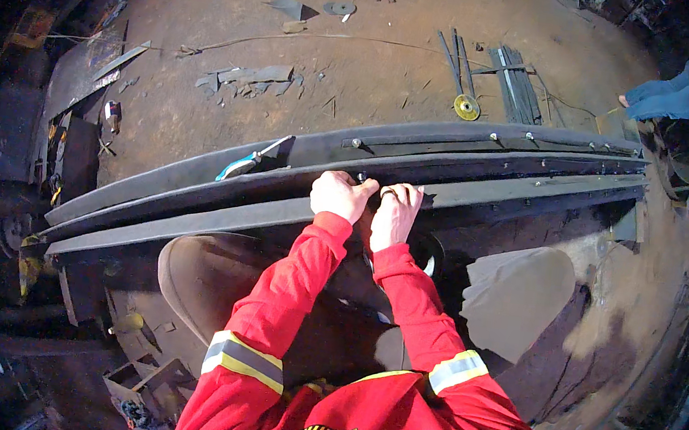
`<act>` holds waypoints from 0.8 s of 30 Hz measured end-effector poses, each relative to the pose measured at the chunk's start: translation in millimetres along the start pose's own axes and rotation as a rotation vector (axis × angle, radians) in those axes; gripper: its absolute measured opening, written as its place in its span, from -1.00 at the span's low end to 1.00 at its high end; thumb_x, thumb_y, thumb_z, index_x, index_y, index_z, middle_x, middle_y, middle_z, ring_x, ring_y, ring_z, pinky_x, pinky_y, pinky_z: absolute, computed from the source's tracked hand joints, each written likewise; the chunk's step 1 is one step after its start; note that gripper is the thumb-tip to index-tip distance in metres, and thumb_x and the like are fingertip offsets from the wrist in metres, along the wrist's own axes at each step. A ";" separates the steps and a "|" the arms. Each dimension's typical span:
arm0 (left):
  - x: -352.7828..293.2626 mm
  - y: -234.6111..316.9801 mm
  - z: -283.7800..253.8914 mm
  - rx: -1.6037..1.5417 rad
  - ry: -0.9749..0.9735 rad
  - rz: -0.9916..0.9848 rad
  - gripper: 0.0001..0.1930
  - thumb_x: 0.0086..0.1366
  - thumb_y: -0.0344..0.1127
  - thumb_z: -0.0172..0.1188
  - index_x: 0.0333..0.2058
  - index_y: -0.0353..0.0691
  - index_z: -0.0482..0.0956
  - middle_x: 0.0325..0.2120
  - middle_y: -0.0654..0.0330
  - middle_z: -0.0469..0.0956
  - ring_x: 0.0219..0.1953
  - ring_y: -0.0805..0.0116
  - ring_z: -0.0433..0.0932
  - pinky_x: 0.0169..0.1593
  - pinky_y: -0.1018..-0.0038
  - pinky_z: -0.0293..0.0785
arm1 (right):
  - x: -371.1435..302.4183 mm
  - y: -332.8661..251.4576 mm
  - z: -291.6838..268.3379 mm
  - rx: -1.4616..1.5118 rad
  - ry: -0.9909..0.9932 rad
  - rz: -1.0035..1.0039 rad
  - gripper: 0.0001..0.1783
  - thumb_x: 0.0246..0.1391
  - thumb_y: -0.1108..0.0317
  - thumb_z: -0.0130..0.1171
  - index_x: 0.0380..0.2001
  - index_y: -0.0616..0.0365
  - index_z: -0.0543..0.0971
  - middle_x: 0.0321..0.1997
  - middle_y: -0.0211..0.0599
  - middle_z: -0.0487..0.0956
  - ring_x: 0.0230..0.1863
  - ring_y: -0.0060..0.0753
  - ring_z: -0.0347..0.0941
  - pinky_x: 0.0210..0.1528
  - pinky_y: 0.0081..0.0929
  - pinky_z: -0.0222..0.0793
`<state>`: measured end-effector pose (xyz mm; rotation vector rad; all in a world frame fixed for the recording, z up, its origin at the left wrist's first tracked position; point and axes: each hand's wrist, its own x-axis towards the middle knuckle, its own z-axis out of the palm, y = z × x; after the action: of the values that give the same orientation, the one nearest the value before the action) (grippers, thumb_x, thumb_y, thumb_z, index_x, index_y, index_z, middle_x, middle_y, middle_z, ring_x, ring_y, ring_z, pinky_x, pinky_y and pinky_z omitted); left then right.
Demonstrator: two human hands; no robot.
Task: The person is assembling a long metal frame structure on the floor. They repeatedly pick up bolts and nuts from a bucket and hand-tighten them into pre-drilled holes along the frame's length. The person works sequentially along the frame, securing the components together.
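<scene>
Three long dark metal beams (192,228) lie side by side in front of me, running from lower left to upper right. My left hand (338,196) is closed at the middle of the beams, its thumb and fingers curled round a small dark bolt (361,177). Close beside it, my right hand (396,214) is closed too, with fingers bent over the beam's edge; whatever it grips is hidden. On the beams just left of my hands rests a blue-and-white tool (239,167) with a thin, light shaft. Several bolts (357,142) stick up along the far beam.
Beyond the beams lie scrap pieces (254,75), a yellow disc (466,107), a stack of dark metal strips (516,86) and a cable (330,36) across the dirt floor. A person in blue trousers (668,96) is at the far right. An open wooden box (144,380) sits at lower left.
</scene>
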<state>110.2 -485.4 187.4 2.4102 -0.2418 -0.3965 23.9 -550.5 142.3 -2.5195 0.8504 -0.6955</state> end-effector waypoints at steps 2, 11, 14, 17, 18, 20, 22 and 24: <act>-0.3 -2.1 4.0 0.015 -0.022 0.016 -0.55 -0.13 0.06 0.35 -0.62 -0.32 0.64 -0.70 -0.07 0.55 -0.58 0.12 0.61 -0.36 0.33 0.54 | -5.4 8.0 15.5 -0.072 0.063 -0.015 -0.88 -0.08 0.38 0.09 -0.50 0.18 0.57 -0.28 -0.30 0.50 0.03 -0.18 0.32 0.35 0.03 -0.04; 5.5 -6.9 -2.6 0.152 -0.239 -0.008 -0.50 0.12 0.10 0.07 -0.50 -0.30 0.66 -0.52 -0.15 0.58 -0.33 -0.05 0.61 -0.17 0.22 0.48 | -11.1 -11.7 18.3 -0.014 0.155 -0.015 -0.71 -0.13 0.14 0.15 -0.54 0.18 0.59 -0.23 -0.22 0.50 0.09 -0.18 0.30 0.33 0.08 -0.12; 4.8 -6.1 2.0 0.130 -0.199 0.009 -0.52 0.09 0.08 0.11 -0.55 -0.31 0.65 -0.57 -0.15 0.57 -0.40 -0.02 0.62 -0.23 0.24 0.50 | -9.8 -18.9 19.1 -0.063 0.119 0.044 -0.70 -0.11 0.13 0.12 -0.54 0.16 0.59 -0.23 -0.24 0.50 0.12 -0.18 0.27 0.34 0.08 -0.17; 8.1 -11.9 5.0 0.058 -0.182 0.029 -0.53 0.04 0.07 0.17 -0.60 -0.33 0.64 -0.63 -0.13 0.55 -0.47 0.02 0.62 -0.29 0.28 0.51 | -10.7 -25.3 12.5 -0.074 0.080 0.055 -0.67 -0.10 0.10 0.10 -0.49 0.19 0.57 -0.15 -0.20 0.46 0.14 -0.10 0.22 0.35 0.10 -0.20; 9.6 -14.5 6.0 0.033 -0.178 0.038 -0.53 0.02 0.07 0.19 -0.62 -0.33 0.64 -0.65 -0.12 0.55 -0.49 0.04 0.62 -0.31 0.29 0.52 | -11.1 -26.2 8.0 -0.057 0.079 0.047 -0.66 -0.11 0.11 0.11 -0.46 0.21 0.56 -0.14 -0.19 0.45 0.13 -0.08 0.22 0.34 0.11 -0.20; 10.1 -18.6 6.7 0.003 -0.125 0.111 -0.53 -0.01 0.07 0.23 -0.62 -0.34 0.64 -0.68 -0.11 0.54 -0.53 0.06 0.62 -0.33 0.31 0.51 | -9.3 -29.1 0.6 -0.020 0.080 0.034 -0.63 -0.11 0.11 0.11 -0.41 0.24 0.53 -0.12 -0.15 0.42 0.13 -0.03 0.21 0.34 0.12 -0.20; 10.4 -19.4 6.9 -0.013 -0.107 0.140 -0.52 -0.04 0.07 0.26 -0.63 -0.35 0.63 -0.70 -0.10 0.53 -0.56 0.07 0.61 -0.35 0.31 0.51 | -10.1 -24.9 5.3 0.014 0.182 0.041 -0.63 -0.14 0.17 0.14 -0.35 0.28 0.50 -0.13 -0.12 0.40 0.11 0.00 0.23 0.33 0.11 -0.14; 10.6 -17.6 5.9 -0.017 -0.122 0.124 -0.51 -0.07 0.08 0.28 -0.64 -0.36 0.63 -0.71 -0.08 0.53 -0.58 0.08 0.60 -0.37 0.31 0.51 | -9.2 -20.0 1.5 0.081 0.171 0.060 -0.66 -0.14 0.22 0.14 -0.34 0.27 0.50 -0.14 -0.14 0.41 0.10 -0.01 0.24 0.32 0.11 -0.11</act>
<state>119.3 -478.5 169.4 2.3424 -0.4383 -0.4866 27.3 -529.5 148.0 -2.3784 0.9320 -0.9171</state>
